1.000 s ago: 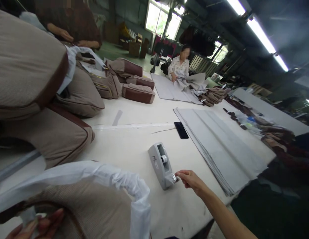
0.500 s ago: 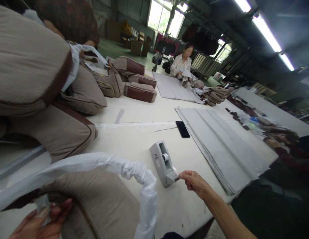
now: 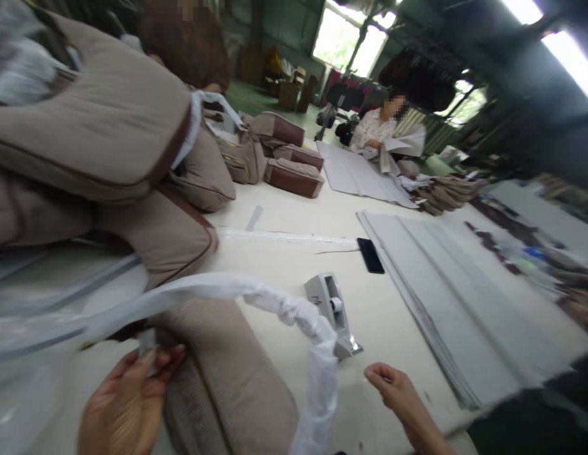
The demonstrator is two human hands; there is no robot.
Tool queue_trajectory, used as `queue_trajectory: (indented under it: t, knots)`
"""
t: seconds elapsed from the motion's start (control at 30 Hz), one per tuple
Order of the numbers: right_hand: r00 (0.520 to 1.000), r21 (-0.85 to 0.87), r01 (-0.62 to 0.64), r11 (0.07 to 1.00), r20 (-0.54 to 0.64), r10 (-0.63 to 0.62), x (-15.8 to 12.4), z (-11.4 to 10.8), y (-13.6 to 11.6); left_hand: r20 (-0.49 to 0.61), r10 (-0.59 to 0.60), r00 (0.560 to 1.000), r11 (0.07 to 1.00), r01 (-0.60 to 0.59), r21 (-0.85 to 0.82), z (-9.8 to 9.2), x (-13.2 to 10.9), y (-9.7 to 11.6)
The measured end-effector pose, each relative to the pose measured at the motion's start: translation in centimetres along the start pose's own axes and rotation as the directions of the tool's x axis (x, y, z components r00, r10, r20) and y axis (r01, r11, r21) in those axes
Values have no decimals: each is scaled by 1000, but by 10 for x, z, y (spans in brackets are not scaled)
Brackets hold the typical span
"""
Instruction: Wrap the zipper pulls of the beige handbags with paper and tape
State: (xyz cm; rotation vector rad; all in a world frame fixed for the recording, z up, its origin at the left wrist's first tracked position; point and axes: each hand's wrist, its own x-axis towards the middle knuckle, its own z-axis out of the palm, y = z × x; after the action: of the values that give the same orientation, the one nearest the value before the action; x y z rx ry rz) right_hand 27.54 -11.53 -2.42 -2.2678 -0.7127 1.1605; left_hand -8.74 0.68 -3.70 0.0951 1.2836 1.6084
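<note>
My left hand is at the bottom left, its fingers pinched on the end of the white wrapping around a bag handle. That wrapped handle arcs over a beige ribbed bag lying in front of me. My right hand hovers low over the white table, thumb and fingers pressed together; what they hold, if anything, is too small to see. It is a short way in front of the grey tape dispenser.
Beige bags with brown trim are piled at the left, more farther back. A black phone lies beside a stack of grey sheets. One person sits at the far end; another is at the upper left.
My right hand has drawn back from the dispenser's cutter toward me. My left hand has come further into view, still on the wrapping. The view swung left and is blurred.
</note>
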Motion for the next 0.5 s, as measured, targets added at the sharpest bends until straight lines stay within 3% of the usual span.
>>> queue_trajectory:
  t: [0.03, 0.1, 0.17, 0.23, 0.37, 0.43, 0.5]
  knots:
    - [993, -46, 113, 993, 22, -112, -4, 2, -15, 47, -23, 999, 999, 25, -45, -1, -2, -1]
    - [943, -70, 290, 954, 191, -273, -6, 15, -52, 112, -40, 993, 996, 48, -72, -1, -6, -2]
    - [846, -32, 425, 905, 370, -384, -6, 46, -95, 142, -23, 990, 997, 33, -70, -2, -8, -3]
    - [715, 32, 533, 845, 516, -471, -12, 86, -137, 151, -15, 988, 998, 25, -65, -3, -8, -4]
    - [428, 112, 697, 708, 727, -537, -37, 161, -201, 154, 6, 988, 998, 2, -56, -6, -12, -3]
    - [354, 101, 749, 654, 774, -525, -47, 186, -220, 185, 37, 982, 998, -28, -53, -7, -13, -4]
    - [339, 60, 771, 634, 803, -489, -53, 204, -232, 221, 64, 973, 997, -51, -63, -7, -14, -6]
